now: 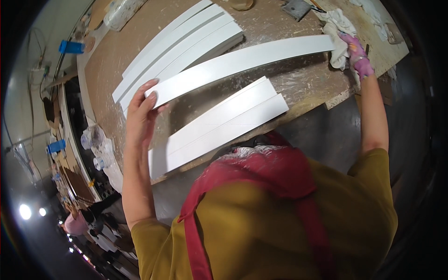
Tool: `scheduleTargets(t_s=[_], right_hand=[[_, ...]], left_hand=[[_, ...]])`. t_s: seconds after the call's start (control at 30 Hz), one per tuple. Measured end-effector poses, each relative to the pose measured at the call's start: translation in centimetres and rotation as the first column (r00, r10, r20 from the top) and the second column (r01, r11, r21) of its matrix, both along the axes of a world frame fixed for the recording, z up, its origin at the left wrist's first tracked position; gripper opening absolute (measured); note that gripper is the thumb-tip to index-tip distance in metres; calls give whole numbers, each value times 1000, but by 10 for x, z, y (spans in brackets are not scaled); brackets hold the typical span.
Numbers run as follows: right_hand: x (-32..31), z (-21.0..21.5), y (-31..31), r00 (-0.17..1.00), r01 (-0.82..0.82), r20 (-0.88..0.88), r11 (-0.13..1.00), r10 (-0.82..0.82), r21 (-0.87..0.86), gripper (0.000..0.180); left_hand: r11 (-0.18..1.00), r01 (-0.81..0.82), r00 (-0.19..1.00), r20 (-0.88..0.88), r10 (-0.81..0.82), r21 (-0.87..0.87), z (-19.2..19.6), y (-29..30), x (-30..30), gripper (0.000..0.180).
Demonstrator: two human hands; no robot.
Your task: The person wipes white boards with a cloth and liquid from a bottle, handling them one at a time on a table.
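A long white board [233, 62] runs across the middle, held up slantwise above the table. My bare left hand [142, 105] grips its left end, thumb on the upper face. At the far right, my right hand [358, 58], in a pink glove, is closed on a crumpled white cloth [337, 25]. The cloth touches the right end of the board. Beyond the board lies a stack of similar white boards [179, 49]. Nearer to me, more white boards [219, 126] lie along the table's front edge.
The worn brown table [105, 79] carries a plastic-wrapped bundle [123, 11] at the far left and a grey block [296, 8] at the far right. Clear plastic containers [95, 137] stand by the left edge. Another person [77, 224] is in the background, lower left.
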State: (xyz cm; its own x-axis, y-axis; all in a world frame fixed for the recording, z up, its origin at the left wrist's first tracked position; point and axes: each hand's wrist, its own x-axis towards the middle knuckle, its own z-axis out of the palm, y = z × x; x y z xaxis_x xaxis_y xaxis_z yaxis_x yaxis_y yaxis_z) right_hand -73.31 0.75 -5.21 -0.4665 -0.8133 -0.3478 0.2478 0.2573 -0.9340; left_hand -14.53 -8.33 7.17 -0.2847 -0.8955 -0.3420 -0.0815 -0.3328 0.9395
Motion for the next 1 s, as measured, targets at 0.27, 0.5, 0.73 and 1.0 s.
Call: scheduleTargets(t_s=[0.27, 0.5, 0.73, 1.0], right_hand=[[51, 48, 35, -35, -604, -915, 720, 403, 340, 42], [81, 16, 60, -170, -526, -827, 661, 535, 535, 61], [108, 10, 54, -91, -631, -862, 641, 499, 437, 44], [113, -2, 51, -171, -600, -860, 642, 481, 478, 40]], left_hand=[[972, -236, 971, -37, 236, 5, 3, 78, 137, 39], [946, -303, 953, 52, 299, 116, -18, 136, 197, 33], [935, 299, 637, 770, -46, -192, 7, 119, 168, 29], [533, 678, 625, 779, -56, -506, -30, 117, 22, 68]])
